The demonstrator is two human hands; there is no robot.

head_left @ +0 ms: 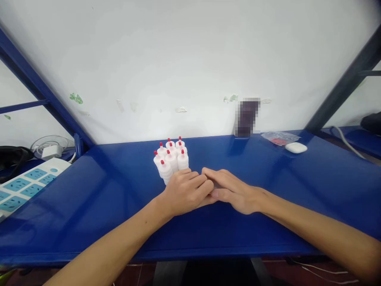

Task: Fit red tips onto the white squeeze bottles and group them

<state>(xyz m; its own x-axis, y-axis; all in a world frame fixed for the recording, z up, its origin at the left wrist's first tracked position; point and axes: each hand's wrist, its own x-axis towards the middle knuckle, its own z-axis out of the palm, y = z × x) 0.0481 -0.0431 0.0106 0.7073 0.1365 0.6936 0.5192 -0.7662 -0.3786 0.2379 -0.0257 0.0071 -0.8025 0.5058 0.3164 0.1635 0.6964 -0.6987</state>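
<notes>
Several small white squeeze bottles [171, 162] with red tips stand upright in a tight cluster on the blue desk. My left hand [189, 190] is closed, its fingers curled, just in front of the nearest bottles and partly covering them. Meeting it from the right, my right hand [233, 190] has its fingers pressed together and its thumb against the left hand's fingers. Whatever lies between the two hands is hidden by the fingers.
A blue desk [98, 222] runs up to a white wall. At the left lies a white power strip [32, 182] beside a charger [52, 151]. Toward the back right are a blurred phone-like object [247, 118], a clear plastic bag [279, 138] and a white earbud case [296, 147].
</notes>
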